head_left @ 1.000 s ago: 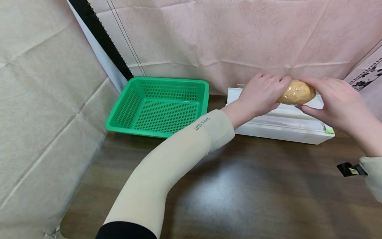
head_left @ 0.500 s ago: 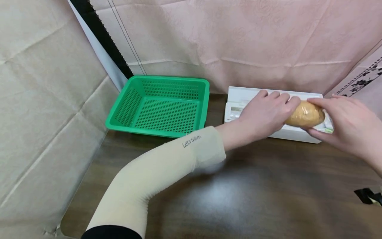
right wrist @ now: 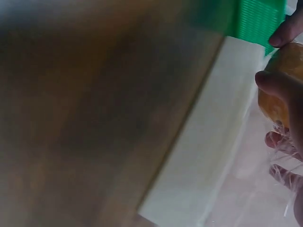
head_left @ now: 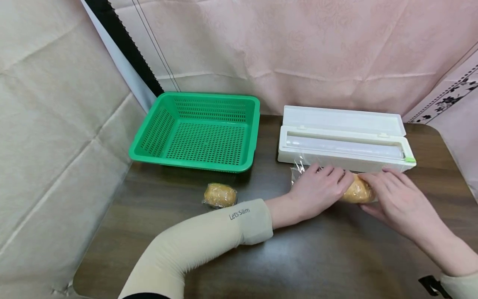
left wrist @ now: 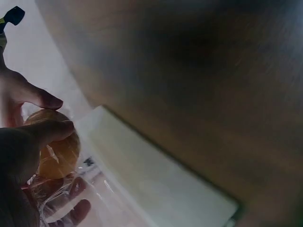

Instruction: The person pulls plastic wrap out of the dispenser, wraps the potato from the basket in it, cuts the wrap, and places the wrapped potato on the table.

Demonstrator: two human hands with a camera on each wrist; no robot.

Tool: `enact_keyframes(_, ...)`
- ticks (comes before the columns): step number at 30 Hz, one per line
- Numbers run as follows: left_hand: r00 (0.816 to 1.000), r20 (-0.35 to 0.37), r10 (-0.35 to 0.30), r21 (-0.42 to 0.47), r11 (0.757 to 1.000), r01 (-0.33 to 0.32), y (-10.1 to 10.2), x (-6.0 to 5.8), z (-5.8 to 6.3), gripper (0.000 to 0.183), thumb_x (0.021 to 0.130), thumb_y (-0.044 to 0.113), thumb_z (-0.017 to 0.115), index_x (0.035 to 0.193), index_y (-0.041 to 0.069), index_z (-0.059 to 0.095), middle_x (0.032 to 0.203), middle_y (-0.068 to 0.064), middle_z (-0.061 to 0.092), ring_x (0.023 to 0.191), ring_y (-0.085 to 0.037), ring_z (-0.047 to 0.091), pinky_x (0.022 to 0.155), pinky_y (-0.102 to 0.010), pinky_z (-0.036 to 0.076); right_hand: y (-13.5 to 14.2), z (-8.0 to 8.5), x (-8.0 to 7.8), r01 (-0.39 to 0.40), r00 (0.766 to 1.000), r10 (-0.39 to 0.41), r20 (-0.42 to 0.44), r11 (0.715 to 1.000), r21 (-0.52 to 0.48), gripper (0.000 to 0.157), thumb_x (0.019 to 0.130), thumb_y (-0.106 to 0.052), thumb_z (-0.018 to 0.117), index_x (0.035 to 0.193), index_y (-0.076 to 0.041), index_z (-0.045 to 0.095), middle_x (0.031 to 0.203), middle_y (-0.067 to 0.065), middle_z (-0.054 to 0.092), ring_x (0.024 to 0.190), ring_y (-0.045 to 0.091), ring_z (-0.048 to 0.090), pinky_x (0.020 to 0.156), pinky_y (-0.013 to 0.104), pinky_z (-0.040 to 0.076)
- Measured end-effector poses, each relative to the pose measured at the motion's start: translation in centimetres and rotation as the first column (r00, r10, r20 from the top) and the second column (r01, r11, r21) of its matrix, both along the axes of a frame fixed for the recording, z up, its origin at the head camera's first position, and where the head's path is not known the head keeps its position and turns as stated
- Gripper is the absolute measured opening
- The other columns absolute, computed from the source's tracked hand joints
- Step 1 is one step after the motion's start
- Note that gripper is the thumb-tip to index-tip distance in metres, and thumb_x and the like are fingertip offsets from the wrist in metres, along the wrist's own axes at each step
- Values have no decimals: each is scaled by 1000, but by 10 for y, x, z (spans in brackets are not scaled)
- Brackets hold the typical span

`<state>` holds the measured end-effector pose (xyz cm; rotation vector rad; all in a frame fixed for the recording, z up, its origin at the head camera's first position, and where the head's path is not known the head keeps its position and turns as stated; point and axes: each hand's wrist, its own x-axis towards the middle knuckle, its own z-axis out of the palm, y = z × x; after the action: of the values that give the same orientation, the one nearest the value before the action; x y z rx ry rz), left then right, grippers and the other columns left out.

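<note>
A golden-brown bread roll [head_left: 359,190] in clear cling film is between my two hands, just in front of the white film box [head_left: 343,160]. My left hand [head_left: 317,189] grips its left end, and loose film [head_left: 296,171] sticks out beyond those fingers. From the other side, my right hand [head_left: 401,201] holds the right end between thumb and fingers. Both wrist views show thumbs on the roll [left wrist: 61,156] and film trailing over the fingers. My left hand hides much of it in the head view. Another wrapped roll [head_left: 220,195] lies on the table, beyond my left sleeve.
The film box's lid stands open at the back, with the film roll [head_left: 343,146] visible inside. A green plastic basket [head_left: 186,165] with nothing in it sits at the back left. Pale cloth walls [head_left: 336,54] bound the brown table [head_left: 321,261] behind and at the left.
Both hands have brought the held roll from above the film box down and toward me, slightly left. The other wrapped roll, earlier hidden behind my left arm, has come into view.
</note>
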<state>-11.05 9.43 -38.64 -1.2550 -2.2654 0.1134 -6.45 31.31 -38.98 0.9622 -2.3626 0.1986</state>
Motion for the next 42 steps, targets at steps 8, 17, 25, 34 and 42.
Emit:
enact_keyframes(8, 1000, 26, -14, 22, 1000, 13, 1, -4, -35, 31, 103, 19, 32, 126, 19, 53, 111, 6, 61, 97, -11, 62, 71, -28, 48, 4, -36, -1, 44, 997, -42, 70, 999, -19, 72, 99, -54, 31, 119, 11, 55, 103, 23, 58, 94, 40, 54, 91, 50, 36)
enact_keyframes(17, 1000, 10, -3, 28, 1000, 3, 4, -14, -56, 30, 102, 22, 32, 123, 25, 53, 113, 9, 60, 100, -11, 60, 76, -30, 46, 4, -51, -4, 55, 992, -50, 112, 998, -39, 72, 97, -57, 37, 120, 9, 56, 109, 23, 59, 97, 40, 54, 90, 50, 37)
enact_keyframes(25, 999, 46, 2, -16, 1000, -1, 6, -17, -64, 32, 98, 39, 46, 127, 25, 49, 116, 7, 56, 102, -13, 57, 77, -32, 45, 4, -59, -7, 45, 995, -39, 93, 997, -59, 66, 97, -53, 42, 118, 8, 58, 108, 22, 60, 96, 39, 57, 84, 53, 42)
enact_keyframes(34, 975, 222, -15, -127, 991, 44, -4, -21, -62, 67, 89, 64, 45, 141, 22, 39, 139, 4, 47, 128, -16, 43, 107, -43, 31, 5, -61, -11, 36, 995, -32, 97, 998, -46, 65, 97, -52, 41, 117, 7, 58, 108, 21, 60, 94, 39, 57, 83, 54, 42)
enact_keyframes(42, 948, 313, -47, -141, 985, 96, -9, -32, -64, 64, 93, 53, 50, 147, 23, 35, 150, 4, 40, 137, -16, 36, 110, -39, 29, 1, -58, -10, 38, 996, -30, 90, 995, -91, 68, 94, -57, 48, 118, 5, 60, 108, 21, 61, 93, 39, 57, 87, 51, 39)
